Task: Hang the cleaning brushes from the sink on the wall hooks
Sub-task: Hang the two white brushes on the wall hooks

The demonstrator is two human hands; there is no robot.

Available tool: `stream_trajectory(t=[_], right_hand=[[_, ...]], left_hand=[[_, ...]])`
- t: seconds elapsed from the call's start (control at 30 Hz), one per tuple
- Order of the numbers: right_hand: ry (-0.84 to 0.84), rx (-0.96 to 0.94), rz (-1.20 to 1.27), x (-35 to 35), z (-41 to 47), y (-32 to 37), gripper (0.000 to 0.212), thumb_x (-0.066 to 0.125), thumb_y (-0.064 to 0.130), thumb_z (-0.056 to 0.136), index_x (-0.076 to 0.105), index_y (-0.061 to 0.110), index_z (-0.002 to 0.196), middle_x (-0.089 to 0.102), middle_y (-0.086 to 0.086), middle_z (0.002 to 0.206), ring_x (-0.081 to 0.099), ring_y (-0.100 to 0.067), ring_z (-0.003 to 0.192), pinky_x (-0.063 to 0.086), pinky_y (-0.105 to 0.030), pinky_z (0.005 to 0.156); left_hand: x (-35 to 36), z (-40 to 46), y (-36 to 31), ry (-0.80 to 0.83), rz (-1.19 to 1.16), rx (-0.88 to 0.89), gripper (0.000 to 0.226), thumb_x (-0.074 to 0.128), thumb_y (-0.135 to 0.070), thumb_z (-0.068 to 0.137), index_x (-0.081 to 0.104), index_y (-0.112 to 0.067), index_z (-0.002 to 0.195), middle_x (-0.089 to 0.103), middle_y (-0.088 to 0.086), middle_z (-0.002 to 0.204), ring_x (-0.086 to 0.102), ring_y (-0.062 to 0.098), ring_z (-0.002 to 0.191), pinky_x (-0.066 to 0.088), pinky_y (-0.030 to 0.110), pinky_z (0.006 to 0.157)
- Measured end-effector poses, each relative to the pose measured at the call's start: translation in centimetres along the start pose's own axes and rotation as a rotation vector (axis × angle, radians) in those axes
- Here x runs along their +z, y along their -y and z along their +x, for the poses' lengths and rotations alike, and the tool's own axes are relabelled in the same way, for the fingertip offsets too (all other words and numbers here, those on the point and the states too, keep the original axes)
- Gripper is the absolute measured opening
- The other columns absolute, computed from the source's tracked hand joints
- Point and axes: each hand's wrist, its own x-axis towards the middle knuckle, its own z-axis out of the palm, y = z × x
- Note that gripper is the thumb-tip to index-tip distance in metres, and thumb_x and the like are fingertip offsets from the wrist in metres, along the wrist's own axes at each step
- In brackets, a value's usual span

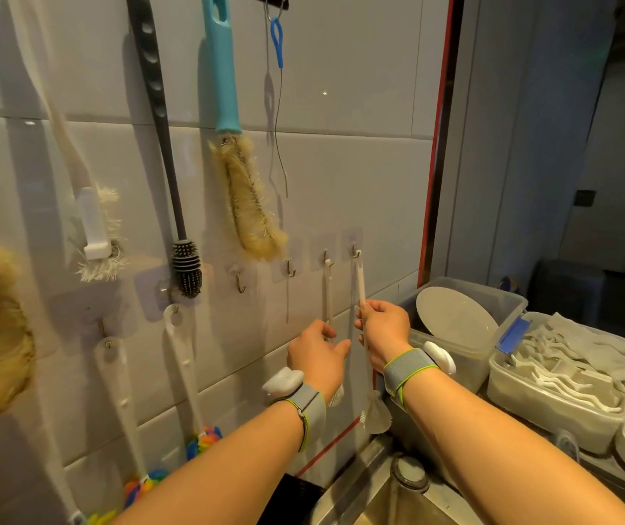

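While the right hand (pixel 382 327) pinches the slim white brush (pixel 360 282) onto the rightmost hook (pixel 354 252), left hand (pixel 316 354), fingers loosely open, should steady its neighbour.

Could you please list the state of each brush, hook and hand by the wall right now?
Right hand: gripping the thin brush.
Thin brush: top loop on the rightmost hook, held.
Left hand: open, beside the second thin brush, not clearly gripping.
Second thin brush: hanging on its hook.
Two bare hooks: empty.
Blue brush: hanging.
Black brush: hanging.
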Motion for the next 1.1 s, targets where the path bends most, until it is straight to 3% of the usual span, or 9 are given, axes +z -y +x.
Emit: stream_trajectory(t=[0.27,0.4,0.53,0.73,0.9,1.0,1.1], right_hand=[[0.034,-0.059,0.059,0.1,-0.2,1.5,0.013,0.054,0.012,0.096,0.065,0.008,0.100,0.057,-0.002,0.071,0.053,-0.009,0.061,0.044,-0.022,0.058],[0.027,-0.027,0.029,0.1,-0.1,0.9,0.011,0.054,0.011,0.095,0.064,0.010,0.092,0.056,-0.002,0.068,0.051,-0.010,0.057,0.042,-0.022,0.054],[0.034,0.022,0.015,-0.2,-0.1,-0.1,0.013,0.054,0.011,0.095,0.064,0.012,0.087,0.057,-0.001,0.068,0.051,-0.010,0.056,0.040,-0.022,0.052],[0.111,0.038,-0.036,-0.7,-0.6,-0.6,0.016,0.056,0.017,0.095,0.063,0.017,0.080,0.063,-0.005,0.075,0.059,-0.018,0.067,0.042,-0.026,0.058],[0.087,-0.078,-0.335,-2.6,-1.6,-1.5,0.022,0.061,0.043,0.087,0.069,0.023,0.082,0.073,-0.005,0.090,0.069,-0.030,0.093,0.055,-0.044,0.084],[0.121,-0.224,-0.728,-4.3,-2.9,-1.7,0.042,0.057,0.050,0.087,0.065,0.018,0.114,0.069,-0.007,0.115,0.062,-0.028,0.110,0.048,-0.042,0.096],[0.151,-0.333,-1.222,-5.8,-4.8,-3.0,0.061,0.052,0.054,0.085,0.046,0.024,0.137,0.045,-0.008,0.144,0.042,-0.034,0.129,0.039,-0.046,0.103]], left_hand=[[-0.1,0.3,0.5,-0.035,-0.009,-0.028,0.025,0.075,-0.033,0.079,0.068,-0.018,0.098,0.073,0.004,0.082,0.068,0.024,0.084,0.048,0.027,0.074],[-0.3,0.3,0.6,-0.044,0.004,-0.028,0.025,0.075,-0.033,0.080,0.068,-0.017,0.099,0.065,-0.001,0.077,0.060,0.019,0.076,0.043,0.024,0.071],[-0.3,0.4,0.8,-0.037,0.022,-0.016,0.025,0.075,-0.034,0.080,0.068,-0.018,0.098,0.064,-0.003,0.077,0.063,0.020,0.080,0.043,0.024,0.071],[-0.2,0.1,1.4,0.015,0.065,0.041,0.022,0.071,-0.030,0.083,0.067,-0.019,0.101,0.063,-0.002,0.078,0.062,0.021,0.081,0.046,0.026,0.074],[-0.1,-0.7,1.8,0.169,0.291,0.229,0.031,0.055,-0.024,0.090,0.061,-0.020,0.120,0.069,0.006,0.108,0.063,0.029,0.105,0.053,0.037,0.088],[0.0,-1.3,2.3,0.230,0.438,0.305,0.038,0.053,-0.025,0.090,0.055,-0.021,0.128,0.062,0.010,0.122,0.056,0.032,0.117,0.050,0.042,0.093],[0.1,-2.3,3.2,0.281,0.594,0.346,0.042,0.051,-0.025,0.090,0.052,-0.022,0.132,0.056,0.008,0.129,0.049,0.033,0.122,0.047,0.044,0.094]])
